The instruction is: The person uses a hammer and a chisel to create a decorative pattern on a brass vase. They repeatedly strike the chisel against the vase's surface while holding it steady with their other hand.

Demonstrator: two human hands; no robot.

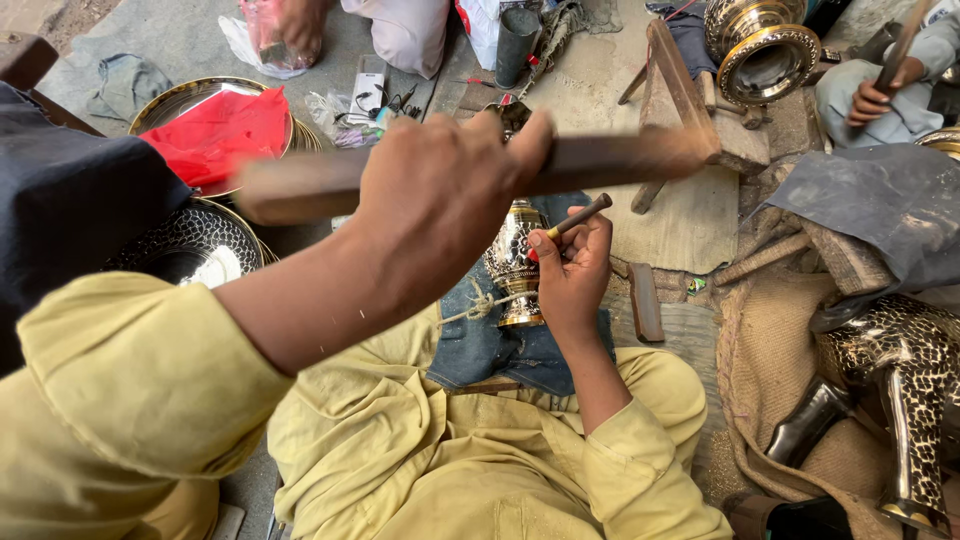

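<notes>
Left hand (435, 195) grips a blurred wooden mallet (600, 160); right hand (572, 270) pinches a chisel (578, 216) against the brass vase (515, 262) on denim (490, 345) over the lap. Concrete floor (590, 70); a white packet (370, 90) lies beyond the vase.

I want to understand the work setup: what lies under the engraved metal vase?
Under the engraved metal vase lies folded blue denim cloth on the yellow-clothed lap. String crosses its stem. The vase and right hand cover the cloth directly beneath.

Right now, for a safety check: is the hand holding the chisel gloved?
No, the right hand grips the chisel with bare fingers beside the brass vase.
</notes>
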